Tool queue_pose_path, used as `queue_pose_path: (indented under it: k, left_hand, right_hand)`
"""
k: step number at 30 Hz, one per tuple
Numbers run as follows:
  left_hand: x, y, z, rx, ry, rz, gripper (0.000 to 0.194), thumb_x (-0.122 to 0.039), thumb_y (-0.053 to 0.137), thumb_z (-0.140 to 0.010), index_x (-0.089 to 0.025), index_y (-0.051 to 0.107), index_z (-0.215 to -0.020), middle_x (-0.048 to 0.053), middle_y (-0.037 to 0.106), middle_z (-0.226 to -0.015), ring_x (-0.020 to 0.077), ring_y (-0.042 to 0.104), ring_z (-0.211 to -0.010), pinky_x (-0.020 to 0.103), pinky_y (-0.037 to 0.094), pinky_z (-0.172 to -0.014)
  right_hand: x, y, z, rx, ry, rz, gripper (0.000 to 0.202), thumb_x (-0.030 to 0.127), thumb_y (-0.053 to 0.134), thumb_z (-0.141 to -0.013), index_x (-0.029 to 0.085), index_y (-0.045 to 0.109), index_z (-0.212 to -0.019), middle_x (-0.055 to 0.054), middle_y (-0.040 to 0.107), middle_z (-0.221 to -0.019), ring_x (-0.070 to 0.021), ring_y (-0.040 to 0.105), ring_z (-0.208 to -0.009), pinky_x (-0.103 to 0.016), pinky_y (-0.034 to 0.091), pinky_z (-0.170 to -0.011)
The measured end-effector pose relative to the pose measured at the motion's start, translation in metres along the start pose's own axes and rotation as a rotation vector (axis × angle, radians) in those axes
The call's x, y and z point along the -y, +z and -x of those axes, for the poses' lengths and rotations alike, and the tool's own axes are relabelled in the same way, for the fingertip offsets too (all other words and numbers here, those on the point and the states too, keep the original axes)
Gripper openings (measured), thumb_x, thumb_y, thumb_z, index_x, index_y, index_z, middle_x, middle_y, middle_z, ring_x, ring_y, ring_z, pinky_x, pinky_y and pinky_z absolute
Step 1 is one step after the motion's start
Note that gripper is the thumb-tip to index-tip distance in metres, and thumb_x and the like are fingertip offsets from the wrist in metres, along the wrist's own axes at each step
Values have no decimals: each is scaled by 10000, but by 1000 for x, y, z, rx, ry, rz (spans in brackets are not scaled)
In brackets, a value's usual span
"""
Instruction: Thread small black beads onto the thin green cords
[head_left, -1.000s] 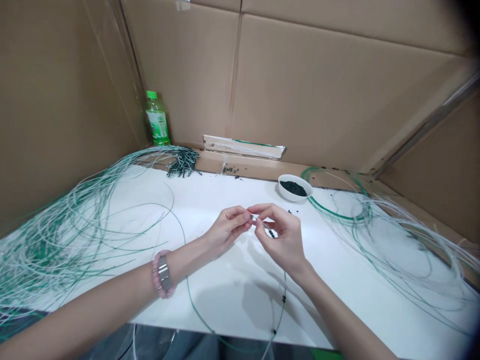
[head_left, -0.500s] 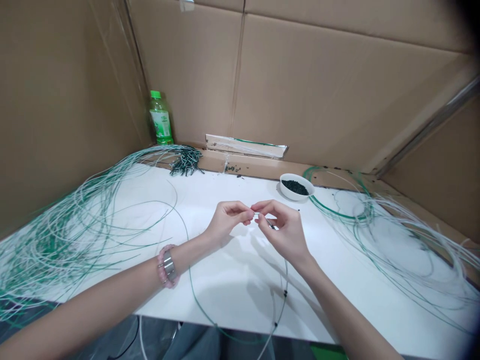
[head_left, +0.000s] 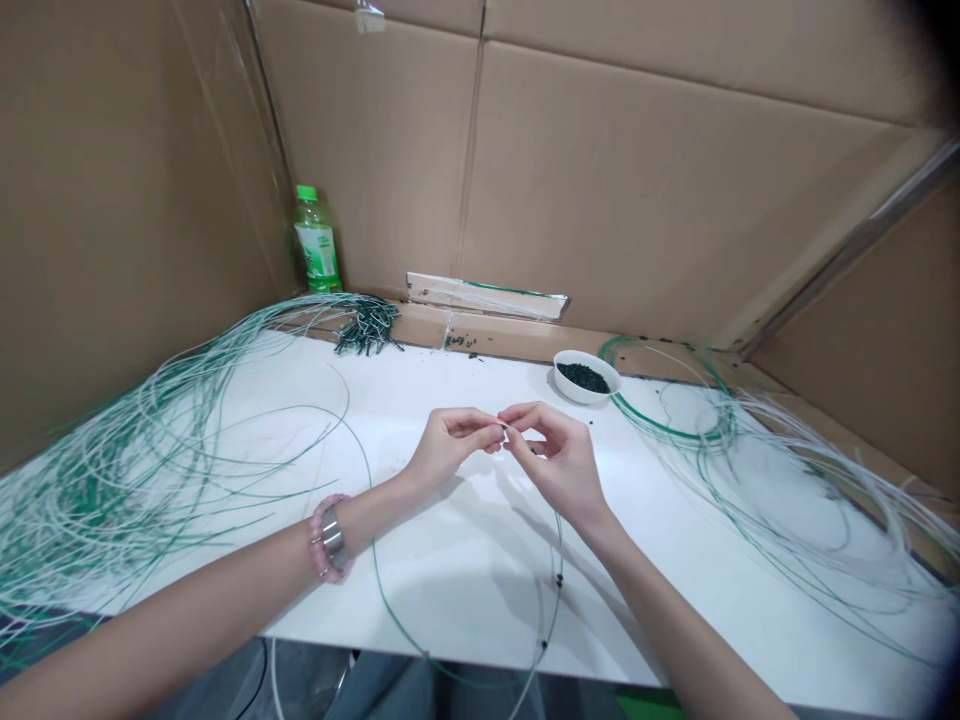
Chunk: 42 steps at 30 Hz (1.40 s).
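Over the middle of the white table (head_left: pixel 480 560), my left hand (head_left: pixel 457 445) pinches the end of a thin wire between thumb and forefinger. My right hand (head_left: pixel 559 450) meets it fingertip to fingertip, closed on the same wire, where a tiny dark piece shows between the fingers. From the hands a green and white wire (head_left: pixel 377 570) loops down past the table's front edge, with small black pieces (head_left: pixel 559 580) on its right side. A white bowl (head_left: pixel 562 388) of small dark pieces (head_left: pixel 583 377) stands beyond my right hand.
Many green and white wires (head_left: pixel 97 480) spread over the left side, their dark-tipped ends (head_left: pixel 367 325) bunched at the back. A green bottle (head_left: pixel 316 245) stands in the back left corner. Coiled wires (head_left: pixel 720 430) lie at right. Cardboard walls (head_left: pixel 637 180) enclose the table.
The fingertips of both hands have drawn closer together, and a small dark piece now shows between them. The view has shifted slightly.
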<state>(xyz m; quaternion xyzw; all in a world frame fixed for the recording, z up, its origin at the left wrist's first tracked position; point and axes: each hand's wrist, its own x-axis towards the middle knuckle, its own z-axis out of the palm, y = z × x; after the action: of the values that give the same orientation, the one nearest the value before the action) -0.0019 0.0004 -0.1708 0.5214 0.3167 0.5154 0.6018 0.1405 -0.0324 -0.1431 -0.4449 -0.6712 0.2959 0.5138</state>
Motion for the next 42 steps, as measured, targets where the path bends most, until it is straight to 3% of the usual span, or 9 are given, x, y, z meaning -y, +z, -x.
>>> queue_pose_path:
  k: [6, 13, 20, 42]
  left_hand:
    - [-3, -1, -2, -54, 2, -14, 170, -282, 743, -625, -128, 692, -676, 15, 643, -600, 101, 571, -581, 225, 475, -619]
    - [-2, -2, -2, -87, -4, -35, 180, -270, 755, -602, -126, 686, -684, 16, 651, -610, 114, 587, -592, 242, 485, -634]
    - [-2, -1, -1, -74, 17, -72, 151, -253, 739, -628, -124, 690, -688, 17, 645, -614, 107, 579, -599, 232, 480, -632]
    - [5, -4, 1, -22, 51, -184, 158, -264, 722, -664, -120, 692, -720, 60, 688, -737, 140, 621, -695, 232, 496, -660]
  right_hand:
    - [-1, -3, -2, 4, -20, 79, 154, 275, 559, -821, 160, 649, -771, -67, 672, -858, -160, 644, -814, -217, 557, -560]
    - [1, -8, -2, -48, -150, 344, 91, 160, 530, -776, 179, 612, -740, -30, 638, -761, -137, 582, -686, -259, 540, -610]
    - [-5, -9, -2, 8, -243, 540, 129, 98, 494, -759, 172, 588, -712, -30, 610, -733, -130, 545, -644, -249, 482, -600]
    - [2, -13, -1, 156, -363, 843, 146, 76, 455, -789, 173, 545, -728, -37, 595, -785, -129, 520, -651, -230, 387, -565]
